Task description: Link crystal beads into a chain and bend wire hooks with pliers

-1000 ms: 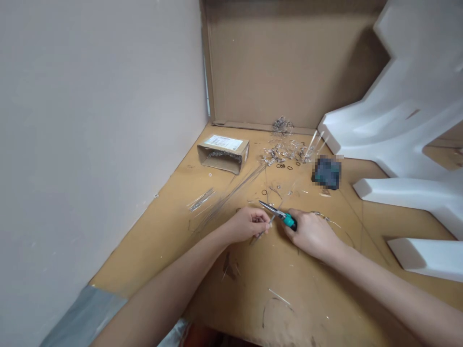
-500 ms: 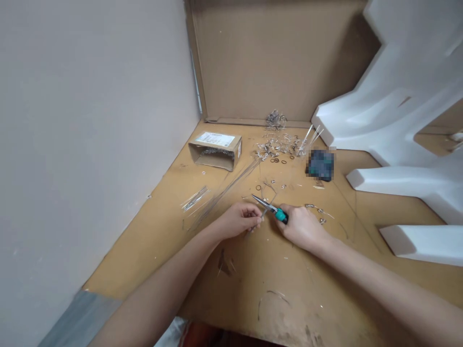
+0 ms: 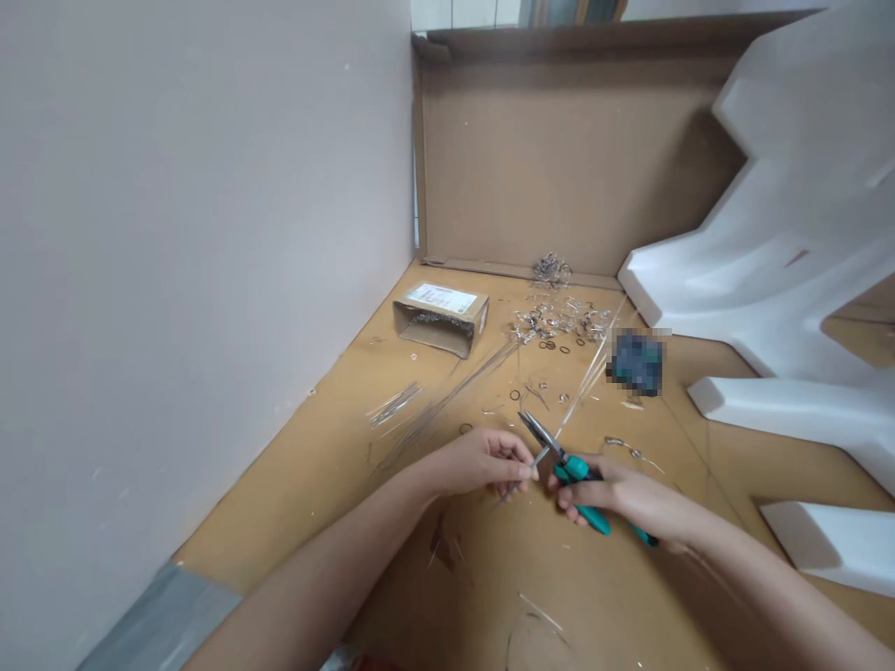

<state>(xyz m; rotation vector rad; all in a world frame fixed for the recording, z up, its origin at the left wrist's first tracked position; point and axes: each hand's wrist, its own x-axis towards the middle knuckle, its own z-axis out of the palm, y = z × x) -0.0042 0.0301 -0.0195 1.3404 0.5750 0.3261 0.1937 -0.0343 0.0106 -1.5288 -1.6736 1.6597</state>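
Note:
My left hand (image 3: 489,461) is closed, pinching thin metal wires (image 3: 586,380) that run up and to the right across the table. Long-nose pliers (image 3: 576,468) with teal and black handles are in my right hand (image 3: 619,494), fingers wrapped around the grips. Their jaws are slightly parted and point up and left, crossing the wires just beyond my left fingertips. Whether the jaws touch a wire I cannot tell. Small bent wire pieces and a dark ring (image 3: 516,395) lie just past the pliers.
A small open cardboard box (image 3: 482,321) stands back left. Behind the pliers lies a heap of bent wire pieces (image 3: 552,321); loose straight wires (image 3: 398,403) lie left. A blurred dark object (image 3: 636,362) sits right, near white foam packing (image 3: 776,396). A pale wall rises left.
The pliers have turned, so both teal handles now show and the jaws are parted. The straight wires now stretch from my left hand toward the back right. The view has tilted up slightly.

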